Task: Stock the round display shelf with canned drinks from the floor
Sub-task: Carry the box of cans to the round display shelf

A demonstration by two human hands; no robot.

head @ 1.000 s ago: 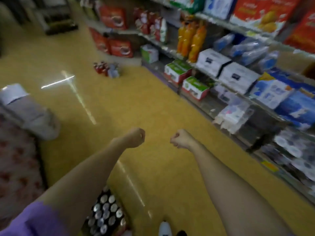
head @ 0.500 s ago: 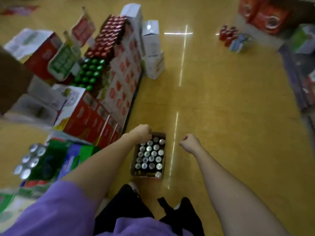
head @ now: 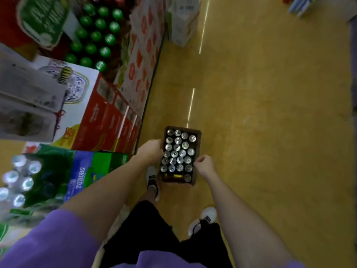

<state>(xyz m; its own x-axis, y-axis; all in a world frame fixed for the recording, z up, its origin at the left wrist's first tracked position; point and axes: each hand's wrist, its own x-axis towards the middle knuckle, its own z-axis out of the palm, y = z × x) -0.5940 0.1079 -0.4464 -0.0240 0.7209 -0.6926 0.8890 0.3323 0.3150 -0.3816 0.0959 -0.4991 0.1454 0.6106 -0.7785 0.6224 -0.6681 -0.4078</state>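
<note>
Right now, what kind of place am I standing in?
Most likely a shop or supermarket aisle: stacked beer cartons and rows of green bottle caps form a display on the left, and a cardboard tray of cans sits on the yellow floor.

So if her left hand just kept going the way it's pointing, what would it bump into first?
Most likely the cardboard tray of cans on the floor. The left hand is loosely curled and reaches down and forward toward the tray's near-left edge. From above, depth is hard to judge, so it may already be touching.
</note>
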